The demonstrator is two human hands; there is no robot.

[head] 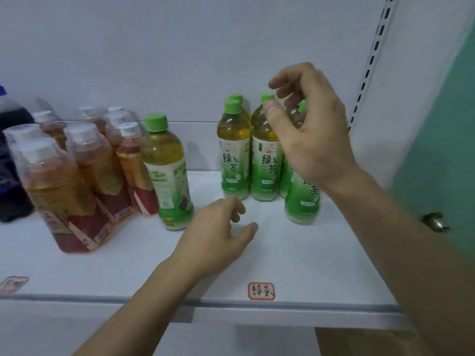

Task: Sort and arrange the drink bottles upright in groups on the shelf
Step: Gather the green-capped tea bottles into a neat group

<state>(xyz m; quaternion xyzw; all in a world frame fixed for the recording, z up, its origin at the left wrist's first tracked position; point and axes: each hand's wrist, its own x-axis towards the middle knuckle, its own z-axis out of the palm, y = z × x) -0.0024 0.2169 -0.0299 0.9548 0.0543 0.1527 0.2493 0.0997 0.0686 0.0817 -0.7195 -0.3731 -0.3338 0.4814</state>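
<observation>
Bottles stand in three lots along the shelf (295, 263). At nine o'clock we see the red-labelled tea bottles (84, 170), white-capped and packed shoulder to shoulder, with a dark bottle (10, 160) beyond them at the edge of view. Just beside that pack, toward ten o'clock, one stray green tea bottle (168, 173) stands alone, label turned away, apart from its own kind. At twelve to one o'clock the green tea group (253, 152) stands upright near the back wall.

Our left hand (218, 235) hovers low over the shelf between the stray and the group, fingers loosely curled, holding nothing. Our right hand (308, 129) is raised in front of the group's caps, fingers and thumb spread apart and relaxed, also empty.

We judge these bottles full, so moderately heavy, with thin plastic walls that give under a hard squeeze and smooth label film that may slip. We would take the stray around its body just below the shoulder, where it narrows, and keep it vertical.

A handwritten label (261, 291) at six o'clock marks the shelf edge.
</observation>
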